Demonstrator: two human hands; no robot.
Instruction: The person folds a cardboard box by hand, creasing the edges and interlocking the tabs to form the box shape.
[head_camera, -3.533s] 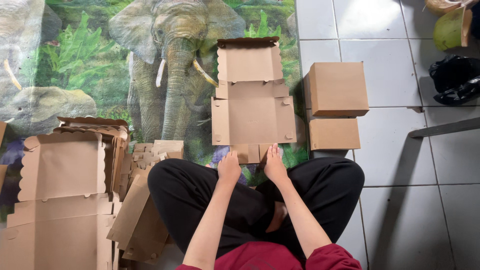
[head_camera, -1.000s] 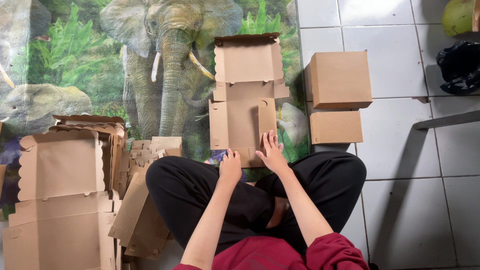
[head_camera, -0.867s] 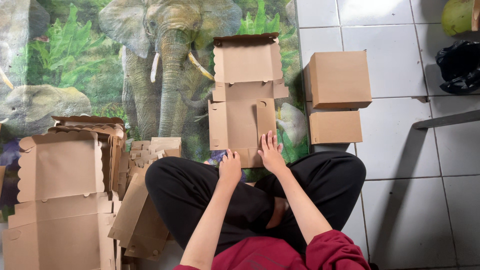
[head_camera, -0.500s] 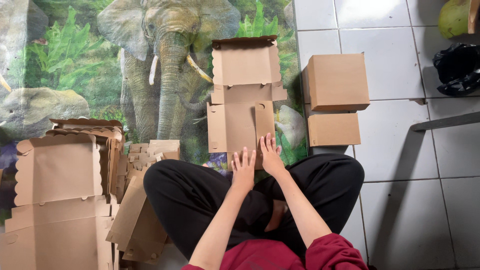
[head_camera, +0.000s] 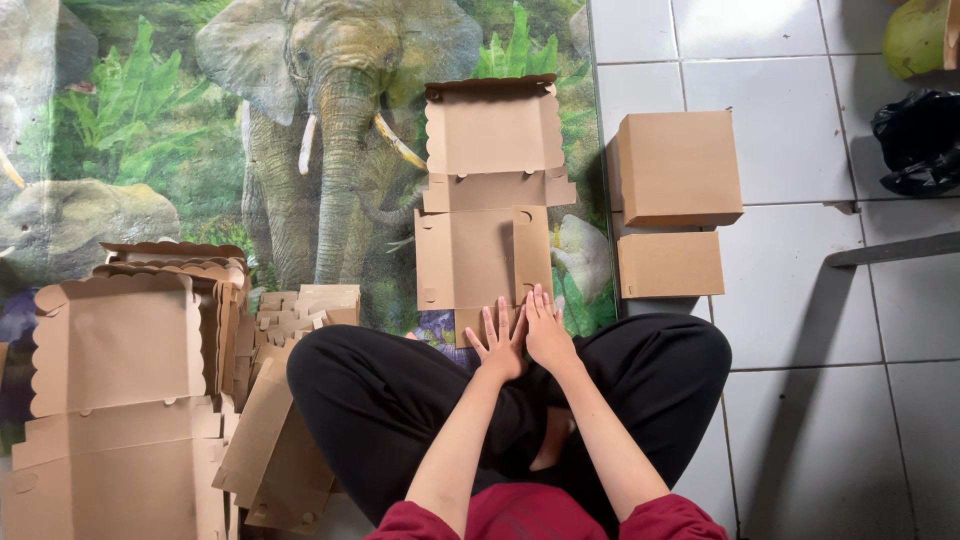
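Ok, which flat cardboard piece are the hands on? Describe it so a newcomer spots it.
Start at the elephant mat. Right of the elephant's trunk lies one unfolded box blank, alone, both hands at its near edge. Unlike the stacked blanks at left, its right flap is folded inward.

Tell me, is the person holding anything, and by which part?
Nothing is gripped. Both the left hand and the right hand lie flat, fingers spread, on the near edge of the unfolded cardboard box.

A mat printed with an elephant (head_camera: 340, 140) covers the floor on the left, with white tiles (head_camera: 800, 290) on the right. Two closed cardboard boxes (head_camera: 678, 165) sit on the tiles. A stack of flat cardboard sheets (head_camera: 120, 400) lies at the left. A black bag (head_camera: 918, 140) rests near a green round thing (head_camera: 915, 35).
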